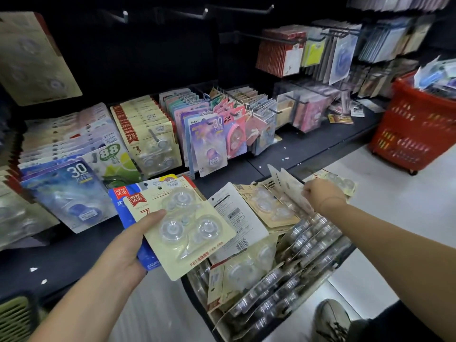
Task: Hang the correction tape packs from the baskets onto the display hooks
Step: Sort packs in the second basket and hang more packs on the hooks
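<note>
Beyond both hands a display rack (246, 154) is spread, and most of its hooks are loaded with rows of carded packs. A row of cream packs (153, 141) that matches the held one is hung just beyond the left hand's fingertips. It is judged the likely destination. Bare hooks (124, 14) are seen higher up.

Under the right hand (320, 193) a dark basket (197, 304) is heaped with correction tape packs, so stock can be picked within easy reach. Well to the right of that hand, a red basket (414, 134) is stood on the floor.

A small stack is gripped by the left hand (125, 245). The thumb is pressed on the cream pack (182, 225) on top, and a blue pack (123, 208) is held beneath it. The hang holes are kept pointing away from the wrist, presumably so the cards can be slid straight onto a hook.

An upright pack (291, 188) at the basket's far side is pinched by the right hand's curled fingers. It is apparently being drawn out to join the stack. The fingertips themselves are hidden.
</note>
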Tool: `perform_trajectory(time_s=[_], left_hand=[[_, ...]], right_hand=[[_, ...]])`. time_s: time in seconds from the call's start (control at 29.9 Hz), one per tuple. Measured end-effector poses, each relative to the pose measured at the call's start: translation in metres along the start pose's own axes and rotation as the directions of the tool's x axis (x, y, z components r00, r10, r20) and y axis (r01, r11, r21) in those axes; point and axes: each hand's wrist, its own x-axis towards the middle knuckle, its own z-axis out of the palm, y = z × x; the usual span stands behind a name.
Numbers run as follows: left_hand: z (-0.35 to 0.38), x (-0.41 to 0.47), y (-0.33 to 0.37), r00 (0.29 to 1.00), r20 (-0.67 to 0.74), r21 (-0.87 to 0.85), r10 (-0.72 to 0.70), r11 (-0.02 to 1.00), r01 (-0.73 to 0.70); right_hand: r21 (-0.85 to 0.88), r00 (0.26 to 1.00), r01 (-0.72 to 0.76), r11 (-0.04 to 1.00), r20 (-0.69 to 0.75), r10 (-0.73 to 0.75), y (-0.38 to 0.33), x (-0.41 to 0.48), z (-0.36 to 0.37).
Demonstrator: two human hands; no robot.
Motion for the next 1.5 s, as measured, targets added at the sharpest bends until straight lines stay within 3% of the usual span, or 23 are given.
perform_trajectory(time_s=[0.13,0.2,0.23,0.3,0.37,0.4,0.47,0.53,0.63,0.7,0.8,0.84,0.94,1.04,1.1,1.24,1.27,1.34,1.37,1.44,1.5], left_hand=[[-0.001,0.000,-0.002,1.000,-0.001,-0.007,-0.026,1.000,0.026],[0.000,-0.002,-0.003,0.999,0.001,-0.019,-0.040,0.999,0.040],[0.001,-0.004,-0.003,0.999,0.003,-0.027,-0.044,0.999,0.044],[0.003,-0.007,-0.004,0.999,0.014,-0.047,-0.051,0.998,0.051],[0.007,-0.012,-0.004,0.998,0.030,-0.077,-0.060,0.995,0.062],[0.009,-0.014,-0.005,0.997,0.043,-0.092,-0.062,0.994,0.066],[0.013,-0.019,-0.007,0.994,0.091,-0.121,-0.057,0.990,0.067],[0.015,-0.023,-0.009,0.988,0.148,-0.151,-0.051,0.986,0.074],[0.018,-0.029,-0.011,0.979,0.196,-0.213,-0.047,0.973,0.089],[0.021,-0.031,-0.011,0.976,0.211,-0.263,-0.046,0.959,0.102],[0.023,-0.035,-0.013,0.971,0.236,-0.299,-0.049,0.947,0.120],[0.023,-0.035,-0.013,0.968,0.244,-0.301,-0.054,0.945,0.128],[0.020,-0.036,-0.019,0.958,0.275,-0.279,-0.076,0.947,0.156],[0.018,-0.036,-0.025,0.954,0.285,-0.209,-0.097,0.965,0.160],[0.016,-0.032,-0.021,0.967,0.246,-0.184,-0.071,0.976,0.119],[0.004,-0.018,0.014,0.995,0.074,-0.222,0.064,0.974,-0.046],[-0.001,-0.015,0.025,0.994,0.029,-0.241,0.108,0.966,-0.098],[-0.011,-0.010,0.042,0.986,-0.049,-0.266,0.162,0.949,-0.169],[-0.016,-0.009,0.048,0.981,-0.074,-0.269,0.181,0.943,-0.194],[-0.024,-0.009,0.054,0.974,-0.100,-0.268,0.202,0.937,-0.222],[-0.029,-0.010,0.055,0.975,-0.115,-0.274,0.192,0.937,-0.217]], right_hand=[[0.191,0.981,0.075,0.979,-0.193,-0.037,-0.005,-0.006,-0.032],[0.410,0.971,0.128,0.903,-0.239,-0.029,-0.009,-0.013,-0.051],[0.583,0.973,0.145,0.800,-0.229,-0.009,-0.011,-0.018,-0.059],[0.875,0.990,0.124,0.468,-0.143,0.004,-0.017,-0.034,-0.074],[0.955,0.991,0.133,0.266,-0.133,-0.019,-0.025,-0.052,-0.086],[0.948,0.982,0.187,0.257,-0.186,-0.025,-0.030,-0.060,-0.089],[0.844,0.920,0.376,0.383,-0.389,-0.046,-0.044,-0.081,-0.093],[0.652,0.798,0.567,0.503,-0.585,-0.142,-0.065,-0.108,-0.090],[0.345,0.580,0.778,0.526,-0.717,-0.387,-0.100,-0.152,-0.072],[0.232,0.503,0.833,0.502,-0.693,-0.516,-0.112,-0.166,-0.055],[0.313,0.555,0.831,0.460,-0.540,-0.633,-0.117,-0.172,-0.037],[0.313,0.540,0.841,0.441,-0.534,-0.651,-0.119,-0.174,-0.033],[0.170,0.400,0.909,0.382,-0.616,-0.678,-0.131,-0.183,-0.029],[0.067,0.293,0.945,0.319,-0.606,-0.740,-0.139,-0.191,-0.026],[0.174,0.341,0.939,0.295,-0.568,-0.749,-0.137,-0.187,-0.030],[0.576,0.692,0.718,0.391,-0.532,-0.487,-0.121,-0.147,-0.050],[0.633,0.771,0.634,0.443,-0.482,-0.416,-0.114,-0.132,-0.051],[0.689,0.901,0.422,0.589,-0.248,-0.356,-0.102,-0.105,-0.044],[0.680,0.933,0.312,0.663,-0.088,-0.348,-0.097,-0.094,-0.035],[0.612,0.925,0.152,0.776,0.190,-0.330,-0.091,-0.080,-0.011],[0.559,0.897,0.112,0.822,0.299,-0.326,-0.089,-0.072,0.010]])
